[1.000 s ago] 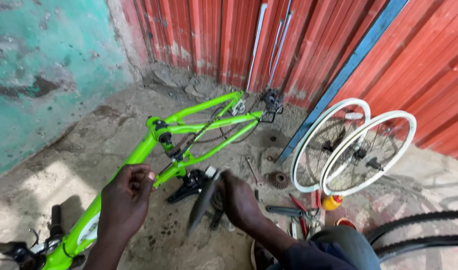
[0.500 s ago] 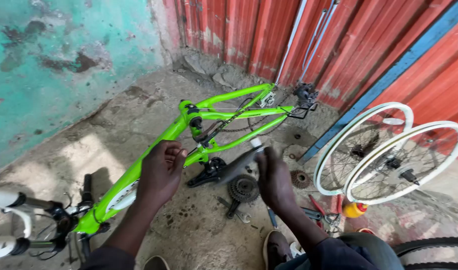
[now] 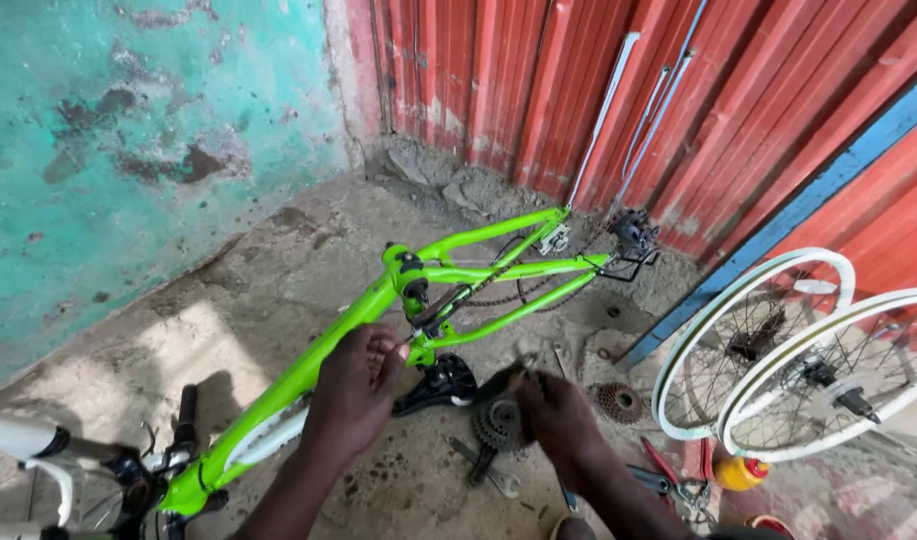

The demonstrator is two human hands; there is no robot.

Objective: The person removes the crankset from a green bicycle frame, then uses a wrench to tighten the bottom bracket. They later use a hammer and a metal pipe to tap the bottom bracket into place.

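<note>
The left hand (image 3: 357, 392) closes its grip around the down tube of the green bicycle frame (image 3: 309, 375), which lies on the concrete floor (image 3: 279, 290). The right hand (image 3: 564, 420) holds the black crankset (image 3: 494, 420) beside the frame's bottom. Behind, two white wheels (image 3: 779, 350) lean on the red metal wall (image 3: 599, 90).

Small yellow bottle with red cap (image 3: 739, 470) on the ground below the white wheels (image 3: 779, 350), no labels legible
</note>
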